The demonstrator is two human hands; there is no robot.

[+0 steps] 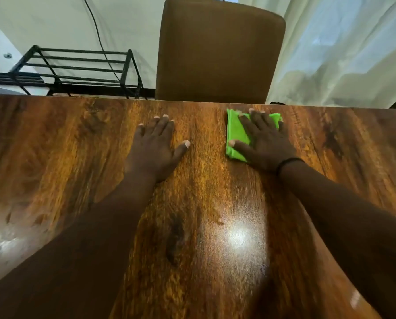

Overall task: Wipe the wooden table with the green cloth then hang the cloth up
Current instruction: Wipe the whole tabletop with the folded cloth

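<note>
Both hands lie flat and spread: your right hand [264,139] presses the green cloth [237,134] on the worktop [77,157] just before the chair [220,54], your left hand [156,143] bare beside it. Wiping seems underway; hanging is not yet done.

Brown chair [220,54] behind far edge; black metal rack [77,70] left, black cable [98,33] above, white curtain [344,49] right.

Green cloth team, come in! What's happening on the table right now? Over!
Right hand flat on green cloth, far edge of wooden table. Left hand open, palm down on bare wood. Nothing in the way.
</note>
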